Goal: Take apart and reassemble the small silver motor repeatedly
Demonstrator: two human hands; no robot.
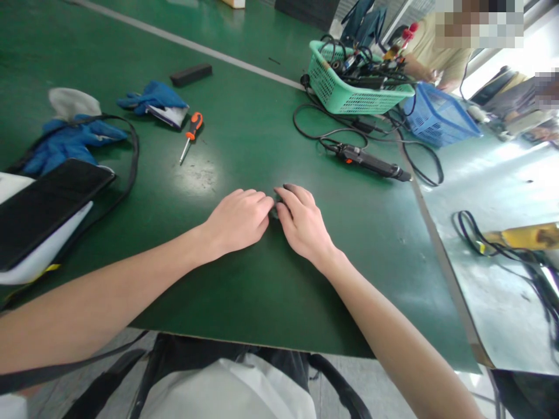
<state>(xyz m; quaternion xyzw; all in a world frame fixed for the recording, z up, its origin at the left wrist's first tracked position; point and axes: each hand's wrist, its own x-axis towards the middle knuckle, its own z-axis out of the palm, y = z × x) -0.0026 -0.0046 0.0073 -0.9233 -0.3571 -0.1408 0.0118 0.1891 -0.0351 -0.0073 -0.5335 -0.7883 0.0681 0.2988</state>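
My left hand [241,218] is closed, its knuckles up and its fingertips tucked out of sight. Close beside it my right hand [304,224] curls its fingers and thumb inward. A small greyish piece [275,212] shows in the narrow gap between the two hands, mostly covered by fingers, so its kind cannot be made out. Both hands are low over the green table [262,302]. Beyond the left hand lies an orange-and-black screwdriver [191,135]. A black power screwdriver [371,161] with a cable rests beyond the right hand.
At left are a black phone-like slab [52,209], blue gloves [65,145] and another blue glove [152,99]. A black block [191,75] lies farther back. Toward the back right stand a green basket [353,100] of cables and a blue basket [441,116]. A person [454,58] sits behind.
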